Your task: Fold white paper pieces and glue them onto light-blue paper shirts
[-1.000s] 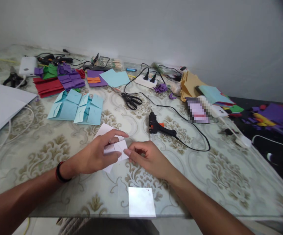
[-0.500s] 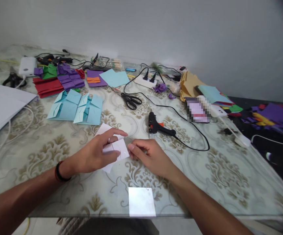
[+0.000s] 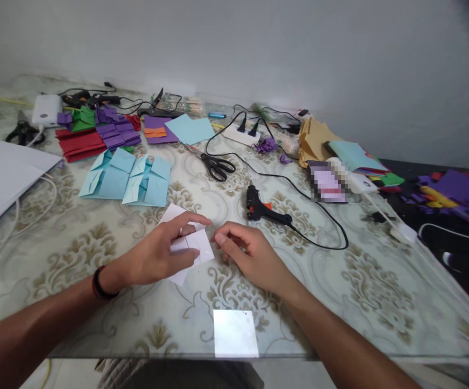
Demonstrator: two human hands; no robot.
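A squarish, folded white paper piece (image 3: 205,244) is held by the left hand (image 3: 155,253) alone, the released, loosely curled right hand (image 3: 254,256) having been drawn rightward.

The lone camera sat on my head, looking forward and down over the floral tabletop covering (image 3: 169,324), close enough that my left hand (image 3: 153,254) and right hand (image 3: 254,259) fell mid-view, with the grey wall (image 3: 234,54) filling the top.
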